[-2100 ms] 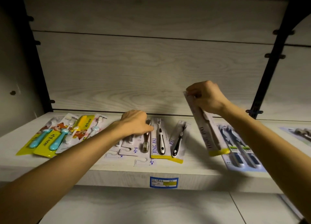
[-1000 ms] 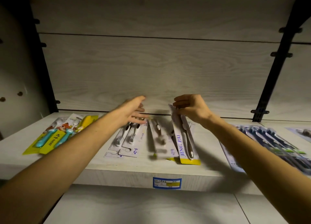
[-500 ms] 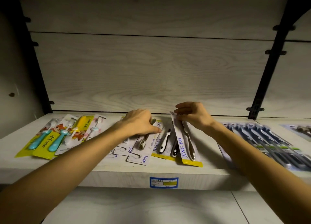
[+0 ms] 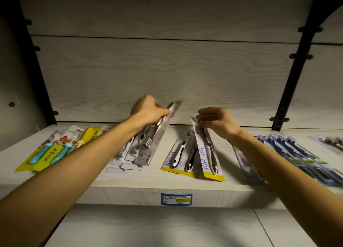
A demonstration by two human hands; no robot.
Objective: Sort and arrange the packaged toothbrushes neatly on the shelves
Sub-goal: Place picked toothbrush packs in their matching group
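My left hand (image 4: 148, 111) grips a toothbrush pack with a brown brush (image 4: 157, 135) by its far end and holds it tilted above the shelf (image 4: 148, 178), brush head toward me. My right hand (image 4: 217, 121) pinches the top of a white JING PAI pack with a yellow strip (image 4: 206, 154), its lower end resting on the shelf. Two more JING PAI packs (image 4: 180, 155) lie just left of it. White packs with small brushes (image 4: 130, 154) lie under my left arm.
Yellow children's toothbrush packs (image 4: 50, 152) lie at the shelf's left end. A row of dark blue toothbrush packs (image 4: 300, 157) fills the right side. A blue price label (image 4: 176, 198) sits on the shelf's front edge. A black bracket (image 4: 289, 90) rises at the right.
My left hand has picked the brown-brush pack up off the pile and raised it toward the back wall. My right hand still holds the JING PAI pack, now a little to the right.
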